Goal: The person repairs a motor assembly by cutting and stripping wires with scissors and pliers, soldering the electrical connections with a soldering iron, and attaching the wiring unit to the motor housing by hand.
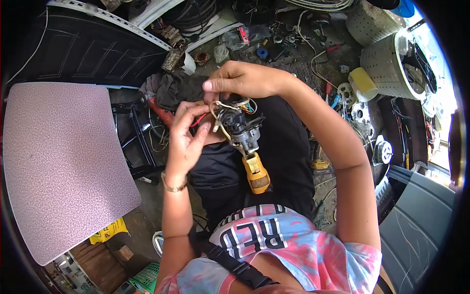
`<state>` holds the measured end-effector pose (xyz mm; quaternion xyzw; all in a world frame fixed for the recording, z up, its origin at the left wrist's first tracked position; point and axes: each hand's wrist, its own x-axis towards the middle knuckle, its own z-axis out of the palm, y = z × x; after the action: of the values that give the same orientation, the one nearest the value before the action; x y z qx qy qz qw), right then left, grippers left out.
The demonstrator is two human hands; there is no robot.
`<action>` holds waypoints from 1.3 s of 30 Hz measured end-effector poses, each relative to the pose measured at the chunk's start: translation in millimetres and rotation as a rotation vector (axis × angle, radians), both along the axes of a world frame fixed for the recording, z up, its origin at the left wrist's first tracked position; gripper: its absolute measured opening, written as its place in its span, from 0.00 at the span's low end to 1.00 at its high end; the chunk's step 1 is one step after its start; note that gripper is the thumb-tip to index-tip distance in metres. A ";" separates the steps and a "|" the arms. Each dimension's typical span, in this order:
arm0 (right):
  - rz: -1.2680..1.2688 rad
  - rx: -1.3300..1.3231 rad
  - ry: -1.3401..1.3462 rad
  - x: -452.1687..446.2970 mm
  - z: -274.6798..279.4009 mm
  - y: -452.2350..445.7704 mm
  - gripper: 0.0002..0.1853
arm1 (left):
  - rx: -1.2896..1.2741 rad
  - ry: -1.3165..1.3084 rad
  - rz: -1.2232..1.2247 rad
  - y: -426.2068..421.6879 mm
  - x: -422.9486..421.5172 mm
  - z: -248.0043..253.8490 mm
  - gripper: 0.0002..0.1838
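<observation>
A small grey and black motor assembly [240, 128] with loose wires sits over my lap. Below it, a yellow-orange part [256, 174] with a brown end rests against my dark trousers. My left hand [187, 130] is closed at the left side of the assembly, its fingertips pinching a wire [213, 109] of the cream and red bundle. From above, my right hand [240, 81] reaches over the assembly, thumb and fingers pressed together close to my left fingertips. What the right fingers hold is hidden. Green, blue and orange wires [252, 106] stick out at the assembly's top right.
A pink padded board [63, 166] stands at the left. Ahead, the floor carries scattered tools and parts, including a blue spool [263, 53]. Perforated white drums [391, 63] and a yellow cylinder [363, 84] are at the right, with a grey panel [421, 220] nearer me.
</observation>
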<state>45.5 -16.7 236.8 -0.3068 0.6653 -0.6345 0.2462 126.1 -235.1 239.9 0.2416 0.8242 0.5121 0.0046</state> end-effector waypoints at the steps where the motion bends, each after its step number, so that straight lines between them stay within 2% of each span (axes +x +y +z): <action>1: 0.083 -0.045 0.014 -1.4 -1.9 -0.2 0.22 | -0.099 0.049 -0.039 -9.1 -10.4 0.8 0.10; 2: 0.106 0.020 0.129 -1.8 0.4 2.9 0.19 | -0.132 0.074 -0.072 -16.1 -21.6 3.2 0.10; 3: 0.102 0.020 0.130 -1.0 2.7 4.6 0.19 | -0.168 0.097 -0.108 -19.8 -31.3 4.9 0.10; 5: 0.112 0.004 0.407 1.6 5.7 9.4 0.15 | 0.036 -0.032 -0.120 -24.6 -52.0 -4.9 0.15; 7: 0.114 -0.043 0.375 3.0 4.4 11.7 0.11 | 0.150 -0.128 -0.195 -23.8 -77.1 -3.9 0.18; 8: 0.026 -0.097 0.501 0.1 3.3 12.8 0.10 | 0.155 -0.157 -0.192 -19.6 -87.3 2.4 0.18; 9: -0.063 -0.150 0.628 -3.8 2.2 14.4 0.09 | 0.014 0.021 -0.209 -12.5 -102.2 9.1 0.15; 10: -0.185 -0.162 0.483 -8.0 0.5 17.2 0.09 | -0.053 0.079 -0.250 -5.0 -112.6 15.3 0.14; 11: -0.239 -0.227 0.209 -20.5 -16.1 18.4 0.16 | -0.119 0.135 -0.292 5.8 -120.6 23.3 0.13; 13: -0.456 -0.256 0.111 -21.9 -25.5 19.3 0.27 | -0.177 0.281 -0.376 30.4 -134.3 34.2 0.12; 16: -0.346 -0.311 -0.223 -10.6 -33.7 18.0 0.41 | -0.222 0.262 -0.437 61.2 -144.1 46.0 0.12; 17: -0.351 -0.316 -0.226 -10.2 -40.7 17.8 0.41 | -0.305 0.347 -0.452 70.9 -146.4 46.2 0.13; 18: -0.326 -0.437 -0.298 -11.4 -46.9 18.9 0.42 | -0.385 0.435 -0.464 78.5 -147.5 46.0 0.14; 19: -0.300 -0.557 -0.369 -12.0 -53.0 20.3 0.44 | -0.385 0.435 -0.468 84.5 -146.2 45.6 0.14; 21: -0.349 -0.598 -0.376 -10.8 -59.3 23.9 0.42 | -0.341 0.567 -0.355 92.7 -141.7 45.8 0.16; 22: -0.404 -0.591 -0.424 -10.0 -62.7 26.1 0.41 | -0.323 0.351 -0.297 88.6 -133.9 48.7 0.18; 23: -0.460 -0.586 -0.476 -8.1 -64.9 28.0 0.39 | -0.328 0.350 -0.303 82.9 -125.7 50.2 0.18; 24: -0.461 -0.591 -0.477 -4.7 -63.6 30.0 0.39 | -0.458 0.256 -0.331 75.5 -117.4 50.2 0.18; 25: -0.507 -0.602 -0.536 -1.2 -61.6 32.7 0.35 | -0.587 0.162 -0.356 67.8 -110.3 50.2 0.19; 26: -0.551 -0.610 -0.594 0.9 -60.0 35.7 0.30 | -0.662 0.046 -0.462 59.3 -102.7 51.0 0.18; 27: -0.549 -0.609 -0.592 1.3 -60.9 38.6 0.30 | -0.735 -0.070 -0.566 51.1 -99.2 49.5 0.17; 28: -0.502 -0.658 -0.613 1.0 -62.5 41.0 0.28 | -0.681 -0.152 -0.657 39.9 -101.2 35.5 0.17; 29: -0.455 -0.707 -0.632 0.7 -60.0 41.7 0.27 | -0.607 -0.320 -0.646 38.4 -98.4 36.2 0.15; 30: -0.507 -0.580 -0.560 3.1 -58.2 40.4 0.26 | -0.537 -0.331 -0.613 31.2 -99.0 32.2 0.16; 31: -0.654 -0.342 -0.411 9.7 -56.5 38.0 0.24 | -0.466 -0.342 -0.584 24.5 -99.5 28.7 0.19; 32: -0.825 -0.188 -0.046 21.4 -61.7 37.9 0.25 | -0.463 -0.338 -0.586 23.2 -91.8 33.7 0.19; 33: -0.977 -0.027 0.324 38.5 -66.9 38.4 0.25 | -0.463 -0.290 -0.420 20.3 -79.0 42.8 0.26; 34: -0.912 -0.050 0.180 68.9 -54.8 40.1 0.29 | -0.454 -0.234 -0.254 17.5 -68.0 48.7 0.34; 35: -0.845 -0.066 0.044 102.9 -39.4 39.2 0.34 | -0.658 -0.227 -0.383 1.2 -66.1 48.4 0.53; 37: -0.608 0.029 -0.154 157.4 -24.9 28.7 0.48 | -0.928 -0.077 -0.454 -10.7 -49.3 32.9 0.60; 38: -0.669 0.073 0.006 173.1 -30.3 15.9 0.54 | -1.012 -0.102 -0.437 -7.2 -44.6 28.1 0.59; 39: -0.724 0.115 0.167 181.5 -40.7 -0.9 0.60 | -1.023 -0.005 -0.366 0.9 -41.2 23.3 0.58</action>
<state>227.1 -17.6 196.1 -0.0879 0.7831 -0.6148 -0.0325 84.9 -234.2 263.2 0.3470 0.9127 0.0372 0.2125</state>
